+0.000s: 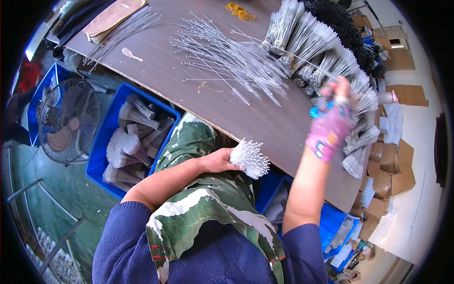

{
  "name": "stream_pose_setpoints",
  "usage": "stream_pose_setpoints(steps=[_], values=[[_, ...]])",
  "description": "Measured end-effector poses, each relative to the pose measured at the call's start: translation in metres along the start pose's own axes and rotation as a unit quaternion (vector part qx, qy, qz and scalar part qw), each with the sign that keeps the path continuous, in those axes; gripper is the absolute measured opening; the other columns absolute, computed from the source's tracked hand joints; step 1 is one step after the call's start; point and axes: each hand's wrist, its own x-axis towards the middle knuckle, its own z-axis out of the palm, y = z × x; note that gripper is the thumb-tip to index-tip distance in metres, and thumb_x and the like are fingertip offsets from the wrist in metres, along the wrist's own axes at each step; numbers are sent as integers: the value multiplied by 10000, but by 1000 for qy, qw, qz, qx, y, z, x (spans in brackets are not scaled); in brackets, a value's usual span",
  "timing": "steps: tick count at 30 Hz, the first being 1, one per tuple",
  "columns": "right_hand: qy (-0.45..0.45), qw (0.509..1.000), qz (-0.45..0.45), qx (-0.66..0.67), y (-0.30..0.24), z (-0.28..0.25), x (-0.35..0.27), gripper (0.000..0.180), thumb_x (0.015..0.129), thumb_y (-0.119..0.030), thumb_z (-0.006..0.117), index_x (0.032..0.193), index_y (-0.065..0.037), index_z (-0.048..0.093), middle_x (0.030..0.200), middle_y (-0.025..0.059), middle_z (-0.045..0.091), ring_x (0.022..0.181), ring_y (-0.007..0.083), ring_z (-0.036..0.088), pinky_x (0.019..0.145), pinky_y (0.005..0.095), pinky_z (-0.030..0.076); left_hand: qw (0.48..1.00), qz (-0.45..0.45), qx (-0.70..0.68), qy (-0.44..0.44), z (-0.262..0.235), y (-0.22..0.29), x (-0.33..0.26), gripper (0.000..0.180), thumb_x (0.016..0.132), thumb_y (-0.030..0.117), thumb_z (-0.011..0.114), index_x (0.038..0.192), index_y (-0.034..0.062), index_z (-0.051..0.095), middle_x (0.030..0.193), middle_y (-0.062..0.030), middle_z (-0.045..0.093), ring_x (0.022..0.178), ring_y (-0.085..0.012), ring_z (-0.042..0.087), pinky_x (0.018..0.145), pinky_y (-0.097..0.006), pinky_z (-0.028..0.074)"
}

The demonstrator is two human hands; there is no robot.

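Observation:
My left hand (216, 161) is wrapped round a bundle of white-tipped wire brushes (250, 159), held close to my lap with the bristle ends up. Over the right part of the table, my right hand (332, 118), in a pink fingerless glove and smeared by motion, pinches one long thin wire brush (302, 59). That brush slants up to the left, past the tied bundles. A loose spread of wire brushes with looped ends (231, 57) lies on the brown table (198, 102).
Tied bundles of brushes (312, 38) line the table's right side, beside black bristly pieces (338, 23). Yellow rubber bands (240, 11) lie at the far edge. A blue crate (97, 161) with more bundles and a fan (68, 120) stand at left. Cardboard boxes (390, 156) are at right.

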Motion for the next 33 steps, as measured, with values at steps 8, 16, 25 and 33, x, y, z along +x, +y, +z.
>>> stream_pose_setpoints(steps=[8, 16, 25, 33], values=[[-149, 970, 84, -174, 54, -36, -33, 189, 847, -89, 621, 1026, -28, 613, 763, -11, 582, 590, 28, 485, 510, 171, 385, 999, 15, 38, -3, -4, -1, -2, 369, 843, 177, 653, 1164, 28, 549, 1104, -58, 612, 1040, -133, 529, 957, -306, 390], [-253, 917, 174, -254, 52, -63, -80, 71, 853, -58, 614, 915, -27, 627, 781, -35, 582, 684, 29, 504, 604, 182, 416, 1000, 9, 6, -4, 0, 3, 3, 385, 815, 195, 689, 1129, 11, 563, 1047, -64, 632, 1010, -127, 537, 937, -299, 399], [-228, 897, -128, -357, 59, -33, -26, 120, 780, -14, 648, 892, -1, 609, 878, 81, 607, 759, 150, 612, 692, 256, 494, 1000, -14, 11, -4, -3, 3, 0, 393, 811, 182, 693, 1138, 14, 557, 1059, -43, 629, 995, -109, 539, 940, -292, 402], [-342, 736, -199, -550, 66, -5, 14, 268, 711, -66, 683, 972, -109, 636, 910, 95, 575, 817, 252, 602, 715, 334, 491, 1000, -8, -6, -17, -5, 3, 0, 419, 818, 177, 686, 1172, 16, 529, 1093, -46, 615, 1034, -109, 522, 955, -292, 390]])
